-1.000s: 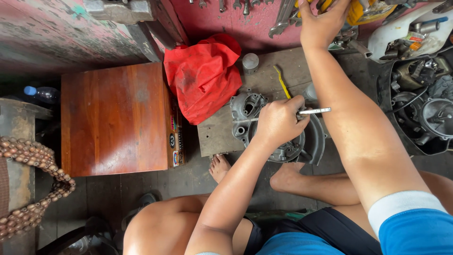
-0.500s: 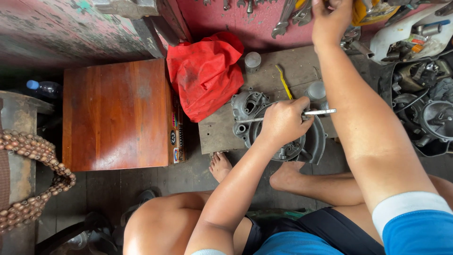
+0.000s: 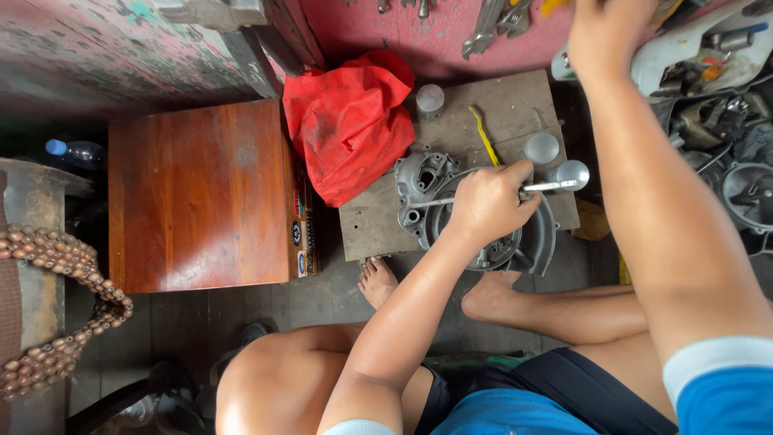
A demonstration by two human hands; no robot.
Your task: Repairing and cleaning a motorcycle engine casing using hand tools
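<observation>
On board (image 3: pixel 378 229), casing (image 3: pixel 419 181) under left hand (image 3: pixel 487 201).

We see the engine casing (image 3: pixel 475 217) lying on the board (image 3: pixel 515 109), the cloth bag (image 3: pixel 348 121) to its left, and the wooden box (image 3: pixel 197 197) further left.

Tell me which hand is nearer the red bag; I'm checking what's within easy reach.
Left. The left hand grips a metal rod over the grey engine casing, just right of the red bag. The right hand reaches up to the tools, farther right.
</observation>
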